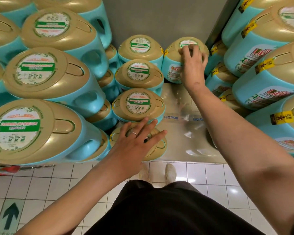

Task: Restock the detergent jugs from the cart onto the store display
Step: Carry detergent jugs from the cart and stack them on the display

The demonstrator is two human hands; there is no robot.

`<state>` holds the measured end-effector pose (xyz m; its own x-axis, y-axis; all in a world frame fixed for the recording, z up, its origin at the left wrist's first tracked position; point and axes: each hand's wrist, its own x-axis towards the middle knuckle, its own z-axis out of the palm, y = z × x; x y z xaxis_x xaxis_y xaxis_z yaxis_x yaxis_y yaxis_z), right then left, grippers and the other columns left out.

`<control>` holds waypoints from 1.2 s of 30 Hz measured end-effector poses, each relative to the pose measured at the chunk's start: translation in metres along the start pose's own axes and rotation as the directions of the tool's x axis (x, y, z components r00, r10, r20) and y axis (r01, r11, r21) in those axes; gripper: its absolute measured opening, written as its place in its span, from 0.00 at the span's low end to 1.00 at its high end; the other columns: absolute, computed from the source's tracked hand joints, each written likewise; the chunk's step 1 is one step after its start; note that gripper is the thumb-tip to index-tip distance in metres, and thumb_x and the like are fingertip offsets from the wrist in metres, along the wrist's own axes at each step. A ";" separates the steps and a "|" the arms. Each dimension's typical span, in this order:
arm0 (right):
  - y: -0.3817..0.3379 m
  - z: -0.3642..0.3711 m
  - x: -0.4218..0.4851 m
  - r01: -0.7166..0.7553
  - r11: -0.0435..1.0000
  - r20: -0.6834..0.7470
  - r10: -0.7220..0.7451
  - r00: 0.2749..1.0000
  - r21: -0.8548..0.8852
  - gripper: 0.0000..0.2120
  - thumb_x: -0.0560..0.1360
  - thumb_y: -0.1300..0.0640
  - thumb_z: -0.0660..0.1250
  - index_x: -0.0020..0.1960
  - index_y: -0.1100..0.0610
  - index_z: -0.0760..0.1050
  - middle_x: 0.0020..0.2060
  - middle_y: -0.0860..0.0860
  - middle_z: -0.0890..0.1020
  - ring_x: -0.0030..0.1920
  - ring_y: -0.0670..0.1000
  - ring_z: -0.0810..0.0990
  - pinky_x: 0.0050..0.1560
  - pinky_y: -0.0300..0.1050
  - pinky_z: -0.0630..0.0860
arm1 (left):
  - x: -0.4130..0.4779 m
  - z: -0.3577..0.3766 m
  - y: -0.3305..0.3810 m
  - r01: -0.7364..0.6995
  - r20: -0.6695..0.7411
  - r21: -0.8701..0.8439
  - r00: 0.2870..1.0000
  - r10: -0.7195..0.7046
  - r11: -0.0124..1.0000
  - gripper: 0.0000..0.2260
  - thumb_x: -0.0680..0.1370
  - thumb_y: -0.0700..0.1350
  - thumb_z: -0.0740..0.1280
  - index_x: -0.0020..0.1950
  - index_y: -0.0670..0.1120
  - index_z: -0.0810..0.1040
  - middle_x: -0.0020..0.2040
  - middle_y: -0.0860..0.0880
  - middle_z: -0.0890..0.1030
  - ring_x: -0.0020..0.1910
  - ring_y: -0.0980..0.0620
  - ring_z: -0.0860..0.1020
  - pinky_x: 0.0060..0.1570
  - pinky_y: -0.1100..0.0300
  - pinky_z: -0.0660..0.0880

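A black garment (pixel 159 209) on the person's body fills the bottom of the view, with both bare forearms reaching out from it over a white tiled floor (pixel 210 180).

To the left, a big stack of turquoise detergent jugs (pixel 46 77) with gold lids leans toward the camera. A similar right-hand stack (pixel 270 65) has yellow tags and red-lettered labels. Between them lies the shiny display shelf (pixel 182 150), covered with clear film and a strip of blue-printed tape.

A middle column of jugs (pixel 139 75) stands upright along the shelf's left side, running from the back wall toward the front edge. The front jug (pixel 158 150) is the nearest of these. The far jug (pixel 172 53) stands alone at the back right of the shelf, just beside the column's rearmost jug.

The hands are well apart. The left hand (pixel 134 141) lies flat with fingers spread on the front jug's gold lid. The right hand (pixel 193 65) has its fingers curled over the top of the far jug, gripping the lid.

Two pale shoes (pixel 171 172) show below the shelf edge. A green floor arrow (pixel 10 216) sits at the lower left. A thin ring (pixel 133 133) is on one left finger.
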<state>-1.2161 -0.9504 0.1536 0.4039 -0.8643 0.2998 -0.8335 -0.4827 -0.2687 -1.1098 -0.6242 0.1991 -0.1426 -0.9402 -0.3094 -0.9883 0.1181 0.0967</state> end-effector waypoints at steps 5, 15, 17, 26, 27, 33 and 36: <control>0.004 -0.014 -0.020 -0.083 0.984 -0.075 0.095 0.993 0.155 0.36 0.70 0.74 0.67 0.76 0.58 0.68 0.75 0.62 0.66 0.76 0.63 0.66 0.79 0.53 0.64 | 0.000 0.003 -0.007 -0.017 0.004 -0.031 1.000 0.017 0.999 0.58 0.72 0.47 0.74 0.79 0.64 0.28 0.84 0.52 0.32 0.83 0.50 0.33 0.78 0.41 0.43; -0.002 -0.083 -0.170 -0.116 0.831 0.047 0.108 0.993 0.544 0.13 0.75 0.65 0.67 0.58 0.55 0.79 0.53 0.50 0.79 0.51 0.48 0.80 0.54 0.42 0.77 | -0.008 -0.003 0.037 0.166 -0.457 -0.486 0.788 -0.412 0.858 0.21 0.74 0.61 0.72 0.63 0.54 0.82 0.62 0.55 0.81 0.67 0.48 0.73 0.68 0.52 0.60; 0.004 -0.101 -0.196 -0.122 0.780 0.061 0.107 0.992 0.614 0.09 0.78 0.62 0.68 0.56 0.52 0.79 0.49 0.48 0.81 0.47 0.44 0.81 0.46 0.32 0.74 | -0.016 -0.004 0.050 0.148 -0.452 -0.595 0.751 -0.481 0.790 0.14 0.76 0.55 0.74 0.60 0.54 0.82 0.60 0.57 0.80 0.64 0.49 0.73 0.66 0.54 0.63; 0.053 -0.165 -0.288 -0.149 0.590 0.229 -0.062 0.972 0.794 0.06 0.81 0.61 0.69 0.54 0.51 0.81 0.43 0.44 0.82 0.42 0.43 0.80 0.41 0.29 0.71 | -0.059 0.010 0.149 0.030 -0.469 -0.803 0.583 -0.664 0.595 0.08 0.81 0.51 0.68 0.58 0.52 0.82 0.56 0.58 0.83 0.59 0.53 0.80 0.57 0.63 0.74; 0.061 -0.169 -0.299 -0.160 0.571 0.254 -0.088 0.963 0.805 0.06 0.81 0.60 0.69 0.53 0.50 0.81 0.41 0.43 0.82 0.41 0.43 0.79 0.40 0.29 0.71 | -0.064 0.015 0.165 0.012 -0.437 -0.846 0.559 -0.705 0.534 0.07 0.81 0.51 0.67 0.58 0.54 0.82 0.56 0.57 0.84 0.58 0.52 0.81 0.56 0.64 0.74; 0.103 -0.187 -0.363 -0.229 0.553 0.438 -0.280 0.854 0.801 0.04 0.81 0.54 0.67 0.51 0.46 0.79 0.40 0.47 0.82 0.40 0.52 0.81 0.41 0.50 0.80 | -0.110 0.054 0.262 -0.049 -0.155 -0.988 0.471 -0.868 0.149 0.05 0.82 0.49 0.68 0.54 0.54 0.84 0.50 0.53 0.86 0.52 0.53 0.83 0.52 0.61 0.79; 0.106 -0.193 -0.389 -0.253 0.551 0.491 -0.341 0.802 0.795 0.04 0.79 0.49 0.67 0.49 0.41 0.79 0.40 0.47 0.83 0.41 0.52 0.83 0.44 0.54 0.82 | -0.149 0.072 0.299 -0.106 -0.049 -0.994 0.387 -0.921 0.008 0.08 0.81 0.50 0.67 0.55 0.51 0.84 0.51 0.50 0.86 0.51 0.50 0.84 0.49 0.63 0.80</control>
<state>-1.5349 -0.6382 0.1853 0.7928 -0.5982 -0.1173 -0.2616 -0.1600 -0.9518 -1.3881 -0.4255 0.2056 0.8577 -0.4878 -0.1624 0.0608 -0.2175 0.9742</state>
